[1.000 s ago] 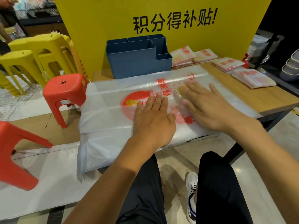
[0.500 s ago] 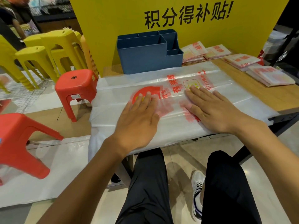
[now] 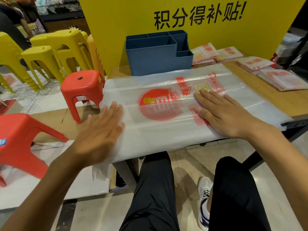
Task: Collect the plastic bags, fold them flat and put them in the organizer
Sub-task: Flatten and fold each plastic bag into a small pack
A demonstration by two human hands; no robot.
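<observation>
A large translucent plastic bag (image 3: 160, 130) with a red round logo and red lettering lies spread flat across the wooden table (image 3: 260, 90). My left hand (image 3: 101, 130) lies flat with straight fingers on the bag's left end, near the table's left edge. My right hand (image 3: 221, 114) presses flat on the bag's right half, over the red print. Behind the bag stands a blue plastic organizer (image 3: 158, 59) with several compartments. Folded bags (image 3: 215, 54) lie in flat packets to its right.
More folded bag packets (image 3: 283, 77) sit at the table's right rear. A yellow board (image 3: 183, 14) with black characters rises behind the organizer. Red stools (image 3: 83, 87) and stacked yellow stools (image 3: 55, 47) stand on the floor at left. My legs are under the table's front edge.
My left hand has slid leftward along the bag, from over the red logo to the bag's left end. My right hand stays pressed on the right half.
</observation>
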